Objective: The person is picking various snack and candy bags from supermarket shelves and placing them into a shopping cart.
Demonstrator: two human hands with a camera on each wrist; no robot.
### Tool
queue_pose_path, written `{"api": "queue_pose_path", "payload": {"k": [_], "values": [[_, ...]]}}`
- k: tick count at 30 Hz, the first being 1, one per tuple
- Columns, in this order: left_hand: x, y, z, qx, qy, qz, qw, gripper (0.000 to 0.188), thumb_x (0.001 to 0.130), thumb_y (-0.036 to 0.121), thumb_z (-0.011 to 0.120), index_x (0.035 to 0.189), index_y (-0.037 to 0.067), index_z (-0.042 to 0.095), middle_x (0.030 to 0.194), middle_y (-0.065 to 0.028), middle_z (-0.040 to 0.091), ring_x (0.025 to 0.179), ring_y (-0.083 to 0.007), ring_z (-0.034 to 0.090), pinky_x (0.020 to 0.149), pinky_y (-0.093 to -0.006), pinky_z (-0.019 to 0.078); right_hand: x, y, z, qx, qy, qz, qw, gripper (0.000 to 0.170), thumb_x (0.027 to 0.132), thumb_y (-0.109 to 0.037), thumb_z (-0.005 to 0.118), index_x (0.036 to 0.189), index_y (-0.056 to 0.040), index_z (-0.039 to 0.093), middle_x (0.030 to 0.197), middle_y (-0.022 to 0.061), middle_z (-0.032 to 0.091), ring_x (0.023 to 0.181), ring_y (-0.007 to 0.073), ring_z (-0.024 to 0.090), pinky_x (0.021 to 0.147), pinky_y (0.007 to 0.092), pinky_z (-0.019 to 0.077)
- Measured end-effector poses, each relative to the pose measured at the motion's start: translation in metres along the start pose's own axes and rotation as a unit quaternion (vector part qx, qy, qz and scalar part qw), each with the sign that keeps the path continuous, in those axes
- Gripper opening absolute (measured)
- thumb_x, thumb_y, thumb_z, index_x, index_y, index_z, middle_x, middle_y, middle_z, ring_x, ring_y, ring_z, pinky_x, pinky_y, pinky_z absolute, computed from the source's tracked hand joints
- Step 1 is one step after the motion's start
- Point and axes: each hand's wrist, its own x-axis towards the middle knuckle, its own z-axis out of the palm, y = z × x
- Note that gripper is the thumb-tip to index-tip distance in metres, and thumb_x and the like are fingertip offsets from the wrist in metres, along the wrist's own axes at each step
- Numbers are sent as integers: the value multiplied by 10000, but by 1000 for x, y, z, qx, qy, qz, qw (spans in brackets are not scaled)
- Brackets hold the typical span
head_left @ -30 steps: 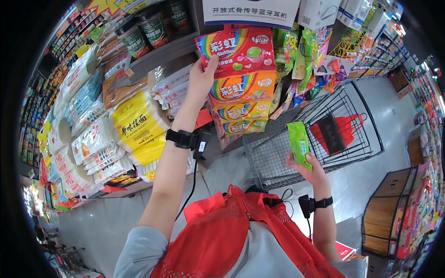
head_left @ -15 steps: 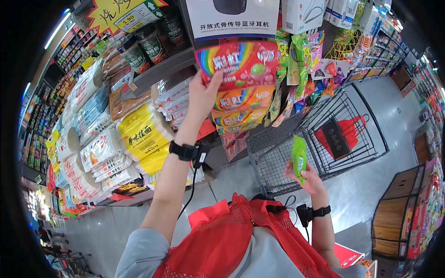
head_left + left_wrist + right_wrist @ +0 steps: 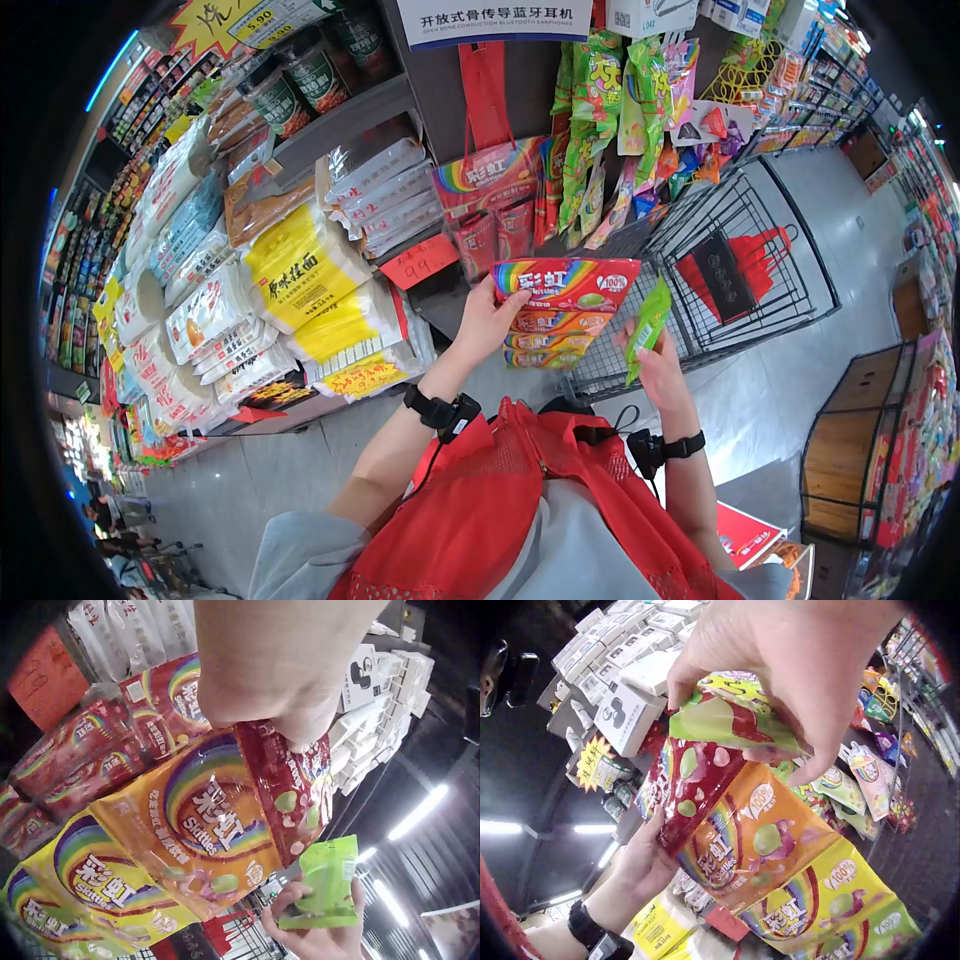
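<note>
By the cart (image 3: 685,320) edge, Skittles (image 3: 560,322) hang.

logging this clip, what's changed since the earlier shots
The left hand has brought the Skittles strip down and right, away from the display, close to the green packet, exposing more of the red pack behind. The right hand still holds the green packet.

— Where is the light from?
— White ceiling tubes (image 3: 418,812), overexposed in both wrist views.
— Any glare?
— On the floor (image 3: 758,418) at right, and small highlights on the packets (image 3: 214,825).
— And sharpness?
— In the head view, far left shelves (image 3: 85,235) look bent and soft within a dark round border.
</note>
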Motion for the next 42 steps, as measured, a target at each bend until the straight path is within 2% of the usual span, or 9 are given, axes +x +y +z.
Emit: {"api": "queue_pose_path", "payload": {"k": [3,6,11,15,20,23,25,37,42], "values": [[-6,4,2,14,0,10,1000,240,816,109,565,1009,-20,504,866,-80,619,803,-102,559,736,-269,444,3,4,3,29,-7,-56,998,698,670,-81,633,1265,-17,274,1139,70,430,1132,197,398,988,357,290],[-9,24,5,-31,9,8,999,231,835,120,548,1018,-14,502,902,-64,607,825,-99,549,752,-264,439,-6,-21,35,-109,-19,-112,988,834,610,-124,691,1284,-3,215,1280,114,319,1221,222,296,1010,329,238],[-19,30,22,-78,6,35,996,235,857,112,517,1051,-14,473,956,-60,586,865,-92,528,780,-254,428,-19,-28,31,-137,10,-80,987,896,589,-121,700,1287,-5,151,1229,125,335,1182,205,316,986,335,264],[-20,45,56,-196,6,30,980,240,853,106,523,1050,-16,463,978,-63,576,868,-86,521,782,-254,424,-26,-30,19,-236,34,-155,959,882,568,-87,695,1279,-10,177,1200,114,350,1135,207,356,956,340,297],[-17,58,88,-100,-114,28,988,238,821,129,572,1002,-17,521,885,-57,601,790,-74,529,712,-249,449,-34,-28,1,-252,158,-229,927,885,558,-24,682,1280,-5,171,1190,124,359,1110,218,387,936,343,328],[-9,65,101,-133,-179,100,970,258,810,159,589,994,-18,548,840,-52,609,749,-61,527,680,-237,454,-40,-29,-8,-240,192,-255,917,845,576,-6,673,1265,-8,185,1181,131,370,1106,224,400,924,344,346],[-6,69,103,-136,-230,-59,962,293,819,181,584,1023,-27,547,820,-47,614,727,-51,525,666,-224,454,-44,-29,-14,-254,223,-244,909,806,584,12,671,1248,-14,213,1163,124,387,1087,216,418,913,338,358],[26,-7,155,-164,-6,-111,980,242,861,190,533,956,-26,586,859,-30,610,762,-56,534,674,-225,449,-33,-45,-80,-214,248,-209,921,690,607,21,651,1198,-36,298,1205,119,406,1086,214,437,918,327,345],[52,-67,183,-214,90,-143,962,252,873,198,510,1013,-8,550,920,-34,598,794,-74,550,714,-236,448,-32,-47,-133,-194,240,-121,943,690,607,17,642,1200,-29,292,1168,118,435,1072,211,448,910,332,352]]}}
